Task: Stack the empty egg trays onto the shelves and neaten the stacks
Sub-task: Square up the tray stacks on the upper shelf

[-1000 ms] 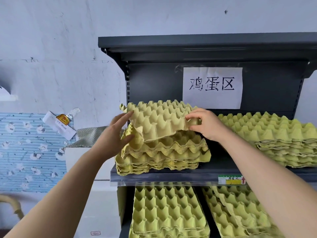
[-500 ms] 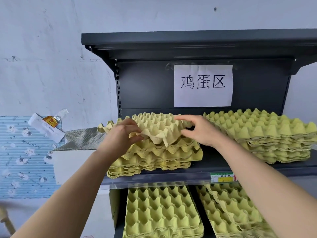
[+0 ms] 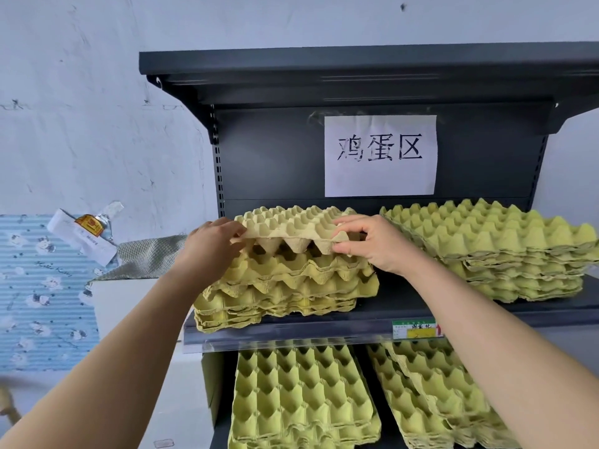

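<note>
L grip (image 3: 210, 246), R grip (image 3: 372, 244) pinching tray (image 3: 291, 222)

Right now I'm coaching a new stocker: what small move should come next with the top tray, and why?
Probably lower the top tray straight down until its cups nest. The left hand and right hand grip its front edge, and gaps show between it and the stack below, so it seems not yet seated.

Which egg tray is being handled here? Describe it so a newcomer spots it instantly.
On the dark shelf unit, look at the shelf under the white paper sign, which holds two stacks. On the left stack, the top tray is paler than those below, and the left hand and right hand grip its front corners.
</note>
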Action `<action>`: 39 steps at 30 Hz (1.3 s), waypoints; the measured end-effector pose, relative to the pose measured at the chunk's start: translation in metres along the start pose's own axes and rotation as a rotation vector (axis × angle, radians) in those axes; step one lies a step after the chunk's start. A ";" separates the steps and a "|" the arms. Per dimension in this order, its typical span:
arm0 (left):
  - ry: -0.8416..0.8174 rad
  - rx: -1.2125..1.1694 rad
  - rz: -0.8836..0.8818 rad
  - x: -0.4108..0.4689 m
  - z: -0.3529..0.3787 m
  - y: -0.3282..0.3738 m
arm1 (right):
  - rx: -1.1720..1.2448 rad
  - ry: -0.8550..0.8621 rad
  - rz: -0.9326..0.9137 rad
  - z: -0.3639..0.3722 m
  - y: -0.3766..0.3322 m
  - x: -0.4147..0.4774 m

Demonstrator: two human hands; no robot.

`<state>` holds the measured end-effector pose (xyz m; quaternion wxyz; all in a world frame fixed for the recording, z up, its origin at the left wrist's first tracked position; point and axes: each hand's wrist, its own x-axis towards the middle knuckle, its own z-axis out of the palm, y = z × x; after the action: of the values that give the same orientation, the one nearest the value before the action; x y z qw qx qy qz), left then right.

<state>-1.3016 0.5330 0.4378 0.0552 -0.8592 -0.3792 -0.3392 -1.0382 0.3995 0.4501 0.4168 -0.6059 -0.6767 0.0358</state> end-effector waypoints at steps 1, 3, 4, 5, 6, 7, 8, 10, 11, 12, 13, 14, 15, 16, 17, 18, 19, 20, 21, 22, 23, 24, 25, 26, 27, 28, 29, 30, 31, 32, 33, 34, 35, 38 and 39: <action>0.009 -0.006 0.007 0.000 -0.002 -0.001 | 0.008 0.010 -0.008 -0.002 0.000 0.001; 0.061 0.008 0.039 -0.001 -0.003 0.003 | 0.021 0.026 -0.018 -0.008 0.002 0.003; 0.110 0.017 0.069 -0.002 -0.002 0.006 | 0.017 0.036 -0.021 -0.012 0.005 0.004; 0.162 0.022 0.102 -0.002 -0.001 0.009 | 0.005 0.047 -0.022 -0.016 0.008 0.005; 0.212 0.023 0.133 -0.002 -0.001 0.014 | -0.008 0.058 -0.017 -0.021 0.011 0.007; 0.259 0.025 0.163 0.000 -0.002 0.018 | -0.022 0.068 -0.008 -0.024 0.015 0.008; 0.299 0.033 0.186 0.002 -0.005 0.021 | -0.031 0.074 0.000 -0.026 0.018 0.009; 0.348 0.075 0.226 0.005 -0.012 0.029 | -0.037 0.070 0.006 -0.028 0.022 0.012; 0.358 0.102 0.245 0.005 -0.015 0.032 | -0.041 0.060 0.011 -0.028 0.024 0.013; 0.354 0.122 0.260 0.003 -0.016 0.034 | -0.046 0.046 0.022 -0.027 0.026 0.014; 0.342 0.133 0.270 0.000 -0.015 0.036 | -0.056 0.027 0.035 -0.026 0.028 0.014; 0.325 0.134 0.272 -0.005 -0.012 0.038 | -0.057 0.006 0.052 -0.025 0.030 0.014; 0.307 0.127 0.268 -0.010 -0.007 0.038 | -0.055 -0.014 0.074 -0.024 0.033 0.013; 0.294 0.117 0.257 -0.016 -0.002 0.038 | -0.052 -0.030 0.096 -0.022 0.037 0.013; 0.280 0.111 0.246 -0.021 0.002 0.038 | -0.054 -0.044 0.111 -0.021 0.039 0.012; 0.262 0.112 0.242 -0.025 0.006 0.039 | -0.045 -0.063 0.119 -0.020 0.042 0.010; 0.241 0.113 0.244 -0.028 0.010 0.039 | -0.041 -0.083 0.119 -0.018 0.043 0.007; 0.218 0.115 0.243 -0.031 0.014 0.038 | -0.044 -0.096 0.114 -0.017 0.044 0.004; 0.202 0.115 0.242 -0.034 0.016 0.039 | -0.062 -0.101 0.110 -0.016 0.045 0.002; 0.192 0.116 0.239 -0.036 0.017 0.040 | -0.076 -0.098 0.112 -0.016 0.045 0.001; 0.185 0.111 0.235 -0.037 0.018 0.040 | -0.087 -0.093 0.119 -0.015 0.046 0.000; 0.167 0.113 0.226 -0.039 0.019 0.041 | -0.081 -0.089 0.133 -0.015 0.047 0.000; 0.144 0.125 0.215 -0.040 0.020 0.041 | -0.068 -0.095 0.150 -0.015 0.047 -0.001; 0.108 0.145 0.203 -0.040 0.020 0.041 | -0.060 -0.107 0.165 -0.015 0.047 -0.001; 0.064 0.162 0.190 -0.041 0.022 0.040 | -0.060 -0.129 0.172 -0.014 0.047 -0.002; 0.026 0.173 0.170 -0.042 0.023 0.040 | -0.061 -0.148 0.176 -0.013 0.048 -0.003; -0.004 0.177 0.157 -0.042 0.025 0.039 | -0.066 -0.158 0.171 -0.011 0.048 -0.004; -0.026 0.177 0.148 -0.043 0.026 0.039 | -0.064 -0.157 0.166 -0.009 0.050 -0.004; -0.033 0.173 0.152 -0.044 0.028 0.038 | -0.064 -0.148 0.162 -0.008 0.052 -0.004; -0.034 0.169 0.158 -0.045 0.029 0.037 | -0.069 -0.138 0.156 -0.007 0.055 -0.004; -0.026 0.166 0.166 -0.046 0.029 0.037 | -0.084 -0.131 0.147 -0.006 0.055 -0.004; -0.018 0.161 0.165 -0.046 0.029 0.037 | -0.098 -0.124 0.134 -0.006 0.056 -0.004; -0.008 0.152 0.159 -0.044 0.027 0.037 | -0.105 -0.113 0.118 -0.007 0.055 -0.003; 0.008 0.126 0.107 -0.036 0.020 0.037 | -0.095 -0.064 0.060 -0.012 0.050 0.002; 0.009 0.125 0.089 -0.033 0.018 0.035 | -0.094 -0.049 0.043 -0.012 0.049 0.003</action>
<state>-1.2835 0.4943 0.4087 0.1252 -0.8685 -0.3609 -0.3157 -0.9924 0.4093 0.4325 0.3703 -0.6380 -0.6745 0.0279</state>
